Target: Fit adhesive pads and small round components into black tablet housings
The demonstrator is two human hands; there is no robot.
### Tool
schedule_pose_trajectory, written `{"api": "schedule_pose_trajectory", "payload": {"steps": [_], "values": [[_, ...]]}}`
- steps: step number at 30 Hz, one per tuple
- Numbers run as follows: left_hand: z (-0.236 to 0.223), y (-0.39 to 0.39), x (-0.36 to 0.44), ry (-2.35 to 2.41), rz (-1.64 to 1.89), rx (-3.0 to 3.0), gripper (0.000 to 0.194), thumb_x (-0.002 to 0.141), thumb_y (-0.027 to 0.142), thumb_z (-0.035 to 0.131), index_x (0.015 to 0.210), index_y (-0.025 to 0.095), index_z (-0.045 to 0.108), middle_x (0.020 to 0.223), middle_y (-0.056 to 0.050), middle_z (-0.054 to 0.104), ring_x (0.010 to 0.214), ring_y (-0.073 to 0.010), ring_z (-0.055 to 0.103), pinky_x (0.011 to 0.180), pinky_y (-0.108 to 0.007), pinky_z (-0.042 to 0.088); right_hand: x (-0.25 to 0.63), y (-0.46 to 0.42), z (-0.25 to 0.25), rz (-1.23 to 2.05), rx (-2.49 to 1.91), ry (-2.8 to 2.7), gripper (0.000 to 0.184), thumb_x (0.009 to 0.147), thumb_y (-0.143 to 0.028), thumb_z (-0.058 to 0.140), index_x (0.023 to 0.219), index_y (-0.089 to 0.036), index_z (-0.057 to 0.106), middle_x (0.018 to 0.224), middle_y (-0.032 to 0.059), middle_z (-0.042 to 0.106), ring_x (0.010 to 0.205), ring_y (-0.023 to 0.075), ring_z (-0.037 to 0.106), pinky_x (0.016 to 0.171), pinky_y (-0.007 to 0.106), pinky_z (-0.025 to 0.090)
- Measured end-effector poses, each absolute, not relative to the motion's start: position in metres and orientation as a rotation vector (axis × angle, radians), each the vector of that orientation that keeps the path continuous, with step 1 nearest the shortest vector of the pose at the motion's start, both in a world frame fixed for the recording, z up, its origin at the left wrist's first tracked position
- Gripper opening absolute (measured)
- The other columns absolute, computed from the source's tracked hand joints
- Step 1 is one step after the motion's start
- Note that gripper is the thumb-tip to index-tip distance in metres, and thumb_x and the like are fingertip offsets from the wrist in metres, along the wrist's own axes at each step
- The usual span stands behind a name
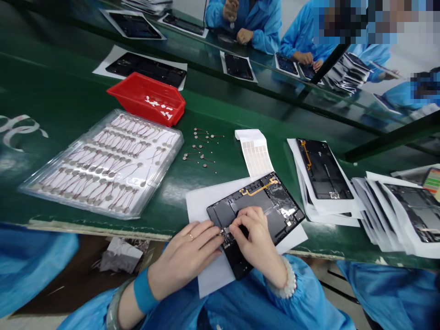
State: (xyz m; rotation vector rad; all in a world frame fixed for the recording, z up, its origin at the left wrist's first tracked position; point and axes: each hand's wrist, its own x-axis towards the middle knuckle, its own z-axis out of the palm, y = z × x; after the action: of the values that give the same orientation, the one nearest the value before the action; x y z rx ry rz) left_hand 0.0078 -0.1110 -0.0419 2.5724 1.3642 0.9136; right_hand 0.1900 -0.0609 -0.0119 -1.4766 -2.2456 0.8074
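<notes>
A black tablet back panel (261, 206) with an orange flex cable lies on a white sheet (202, 201) at the near edge of the green table. My left hand (187, 254) rests on the sheet and the panel's near corner, fingers together and pointing at a small part there. My right hand (252, 238) lies on the panel, fingers curled and pinched down at that same spot. What the fingertips hold is too small to make out.
A clear tray (103, 165) of several small wired discs sits left, a red bin (147, 98) behind it. Loose discs (201, 149) and a white sticker strip (254, 151) lie ahead. Stacked panels (323, 172) stand right. Other people in blue sit across the table.
</notes>
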Motion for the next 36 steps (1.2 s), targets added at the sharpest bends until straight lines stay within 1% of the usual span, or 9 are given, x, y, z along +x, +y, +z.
{"api": "schedule_pose_trajectory", "payload": {"steps": [6, 11, 16, 25, 27, 31, 33, 36], "values": [[-0.0421, -0.1121, 0.0063, 1.367, 0.906, 2.572, 0.022, 0.096, 0.020, 0.043, 0.100, 0.017, 0.064, 0.097, -0.005, 0.068, 0.099, -0.0191, 0.058, 0.085, -0.033, 0.045, 0.1885, -0.0610, -0.0094, 0.800, -1.528, -2.250, 0.013, 0.084, -0.015, 0.058, 0.072, -0.020, 0.058, 0.086, 0.0020, 0.057, 0.093, 0.0207, 0.045, 0.082, 0.038, 0.034], [-0.0441, -0.1115, 0.0057, 1.347, 0.914, 2.557, 0.023, 0.097, 0.020, 0.040, 0.099, 0.017, 0.063, 0.097, -0.003, 0.068, 0.098, -0.0195, 0.058, 0.085, -0.033, 0.043, 0.1876, -0.0600, -0.0091, 0.804, -1.550, -2.261, 0.013, 0.085, -0.016, 0.057, 0.072, -0.020, 0.059, 0.087, 0.0020, 0.056, 0.093, 0.0208, 0.044, 0.083, 0.039, 0.033], [-0.0434, -0.1107, 0.0067, 1.352, 0.935, 2.552, 0.021, 0.097, 0.020, 0.042, 0.099, 0.016, 0.062, 0.097, -0.004, 0.068, 0.098, -0.0196, 0.058, 0.085, -0.033, 0.043, 0.1873, -0.0601, -0.0105, 0.801, -1.563, -2.267, 0.014, 0.085, -0.017, 0.056, 0.072, -0.020, 0.060, 0.089, 0.0022, 0.056, 0.094, 0.0209, 0.043, 0.082, 0.039, 0.032], [-0.0453, -0.1124, 0.0068, 1.361, 0.889, 2.577, 0.021, 0.096, 0.018, 0.043, 0.100, 0.016, 0.063, 0.097, -0.005, 0.067, 0.099, -0.0192, 0.057, 0.085, -0.033, 0.044, 0.1867, -0.0601, -0.0101, 0.729, -1.549, -2.297, 0.015, 0.085, -0.018, 0.055, 0.072, -0.021, 0.060, 0.087, 0.0028, 0.057, 0.092, 0.0207, 0.044, 0.081, 0.038, 0.034], [-0.0475, -0.1138, 0.0057, 1.342, 0.857, 2.641, 0.024, 0.097, 0.017, 0.041, 0.103, 0.016, 0.063, 0.102, -0.004, 0.067, 0.101, -0.0196, 0.056, 0.087, -0.034, 0.043, 0.1871, -0.0599, -0.0105, 0.712, -1.538, -2.304, 0.015, 0.085, -0.019, 0.055, 0.072, -0.021, 0.061, 0.087, 0.0032, 0.057, 0.091, 0.0209, 0.045, 0.080, 0.038, 0.035], [-0.0492, -0.1140, 0.0030, 1.234, 0.803, 2.829, 0.036, 0.099, 0.012, 0.028, 0.110, 0.017, 0.062, 0.121, -0.002, 0.063, 0.108, -0.0196, 0.052, 0.092, -0.035, 0.039, 0.1886, -0.0598, -0.0125, 0.686, -1.524, -2.320, 0.016, 0.086, -0.020, 0.056, 0.071, -0.021, 0.061, 0.087, 0.0036, 0.057, 0.091, 0.0209, 0.045, 0.079, 0.038, 0.037], [-0.0481, -0.1124, 0.0026, 1.197, 0.799, 2.877, 0.037, 0.099, 0.011, 0.028, 0.109, 0.015, 0.063, 0.123, -0.002, 0.063, 0.108, -0.0197, 0.052, 0.091, -0.034, 0.039, 0.1888, -0.0600, -0.0133, 0.688, -1.525, -2.326, 0.016, 0.086, -0.020, 0.056, 0.071, -0.021, 0.061, 0.087, 0.0036, 0.057, 0.091, 0.0209, 0.046, 0.079, 0.038, 0.037], [-0.0467, -0.1103, 0.0031, 1.178, 0.803, 2.914, 0.036, 0.098, 0.010, 0.030, 0.107, 0.013, 0.064, 0.119, -0.005, 0.065, 0.107, -0.0205, 0.053, 0.090, -0.035, 0.039, 0.1884, -0.0601, -0.0126, 0.678, -1.538, -2.336, 0.014, 0.085, -0.019, 0.057, 0.071, -0.021, 0.061, 0.087, 0.0036, 0.057, 0.092, 0.0212, 0.046, 0.080, 0.038, 0.038]]}}
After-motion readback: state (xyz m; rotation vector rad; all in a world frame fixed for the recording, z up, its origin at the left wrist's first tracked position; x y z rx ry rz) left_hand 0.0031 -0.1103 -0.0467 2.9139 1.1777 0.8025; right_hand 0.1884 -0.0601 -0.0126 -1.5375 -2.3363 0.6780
